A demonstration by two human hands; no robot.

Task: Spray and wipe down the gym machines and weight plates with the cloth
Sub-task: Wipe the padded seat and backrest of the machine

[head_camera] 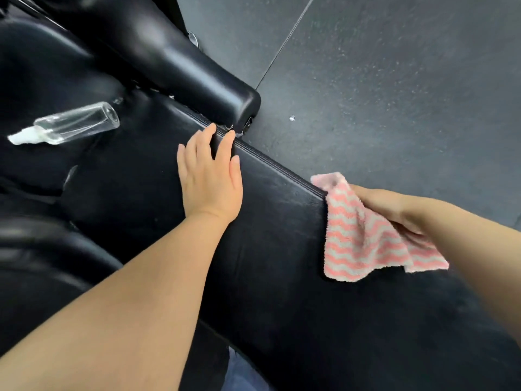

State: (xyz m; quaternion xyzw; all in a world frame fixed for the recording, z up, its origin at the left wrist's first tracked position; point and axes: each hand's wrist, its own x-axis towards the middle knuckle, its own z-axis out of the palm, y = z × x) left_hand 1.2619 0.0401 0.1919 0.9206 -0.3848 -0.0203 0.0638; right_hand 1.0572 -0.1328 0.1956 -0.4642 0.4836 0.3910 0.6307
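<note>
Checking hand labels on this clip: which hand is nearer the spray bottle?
Left. The left hand rests flat on the black pad, right of the spray bottle lying there. The right hand holds the cloth at the pad's far edge.

Lighting: even, diffuse, moderately bright; source not visible. Soft white glare streaks on upper black pad (180, 60) toward 11 o'clock. Shadows faint. Motion blur on dark padding (42, 238) at 9 o'clock; centre sharp. Wide-angle distortion bows floor seam (284, 46) at 12 o'clock. Speckled floor (394, 80) slightly soft.
</note>
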